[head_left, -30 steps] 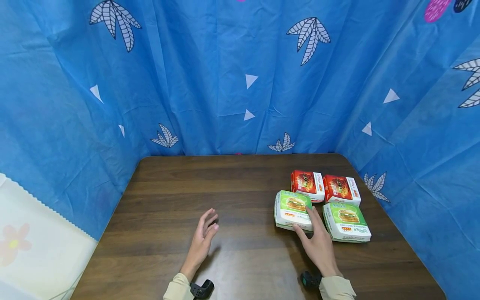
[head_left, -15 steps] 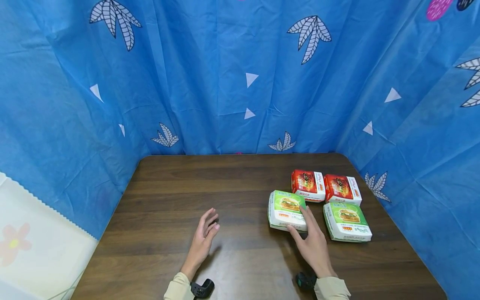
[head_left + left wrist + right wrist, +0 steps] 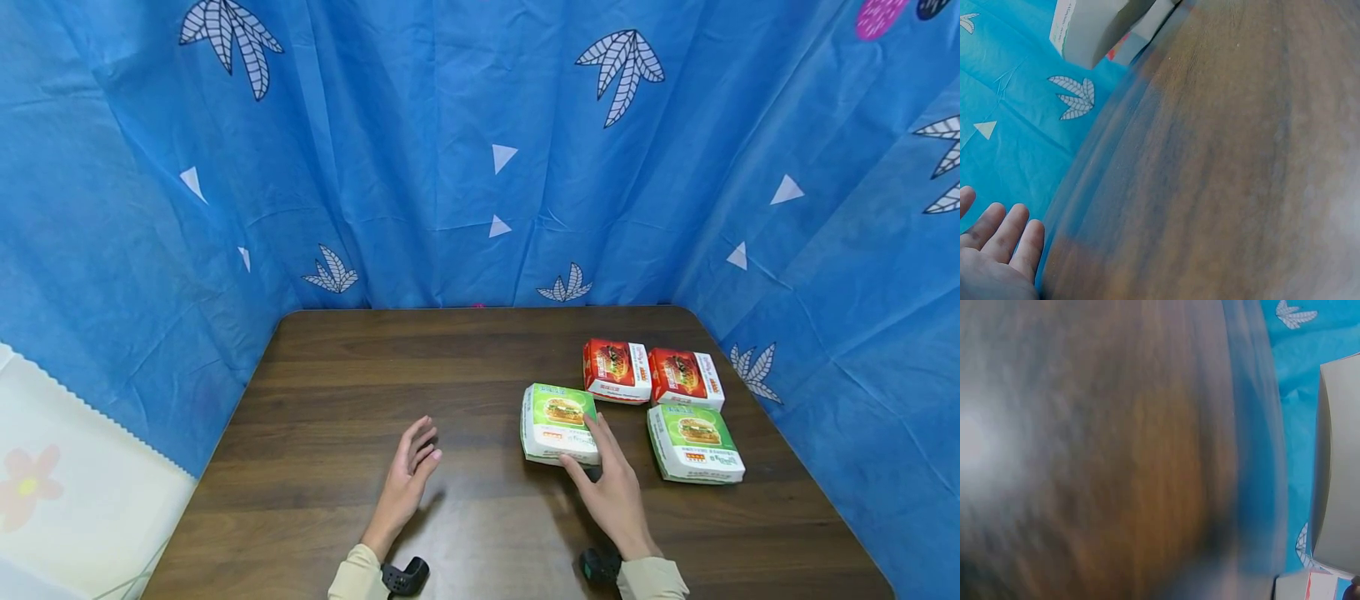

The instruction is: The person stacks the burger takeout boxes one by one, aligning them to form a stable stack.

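Observation:
My right hand [image 3: 611, 496] grips the near right corner of a green-and-white burger box [image 3: 555, 439], with the thumb at its front side and fingers at its right side. This box hangs above the table; its grey-white underside [image 3: 1344, 469] shows in the right wrist view. My left hand [image 3: 401, 492] is held to the left of it with relaxed fingers and nothing in them; some of its fingers [image 3: 1007, 237] show in the left wrist view. Another green-and-white burger box [image 3: 696, 446] lies to the right, in front of two red-and-white burger boxes [image 3: 617, 372].
The brown wooden table [image 3: 337, 383] has rounded far corners. A blue curtain [image 3: 450, 167] with leaf prints stands along its back and sides. A white cloth [image 3: 75, 467] with a flower print hangs at the left. Dark bands [image 3: 405, 577] sit on both wrists.
The right hand has carried the green-and-white burger box to the left, away from the other boxes. The left hand has stayed in place.

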Motion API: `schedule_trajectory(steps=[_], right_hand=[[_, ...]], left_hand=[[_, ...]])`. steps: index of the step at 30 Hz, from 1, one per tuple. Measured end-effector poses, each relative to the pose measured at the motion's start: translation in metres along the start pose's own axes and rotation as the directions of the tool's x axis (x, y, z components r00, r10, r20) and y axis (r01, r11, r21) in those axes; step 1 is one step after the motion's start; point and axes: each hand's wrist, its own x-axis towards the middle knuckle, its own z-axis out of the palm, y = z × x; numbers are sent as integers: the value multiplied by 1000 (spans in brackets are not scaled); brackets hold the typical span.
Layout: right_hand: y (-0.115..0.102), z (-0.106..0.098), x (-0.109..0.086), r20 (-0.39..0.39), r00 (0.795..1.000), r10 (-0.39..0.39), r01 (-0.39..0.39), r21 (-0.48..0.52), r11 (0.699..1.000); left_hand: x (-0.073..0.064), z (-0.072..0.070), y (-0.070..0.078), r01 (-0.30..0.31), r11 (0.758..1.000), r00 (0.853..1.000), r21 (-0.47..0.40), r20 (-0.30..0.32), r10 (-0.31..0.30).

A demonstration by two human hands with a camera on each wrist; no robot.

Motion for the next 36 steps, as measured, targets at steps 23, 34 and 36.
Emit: schedule_trajectory(steps=[23,34,36], right_hand=[[-26,29,-11,63,998,17,-22,73,997],[-37,43,-18,67,997,23,-31,119,992],[-39,45,-20,67,998,20,-29,129,991]], left_hand=[[0,0,3,1,1000,1000,20,17,-1],[1,3,2,-40,999,999,3,14,40],[0,4,1,-50,999,999,3,12,50]])
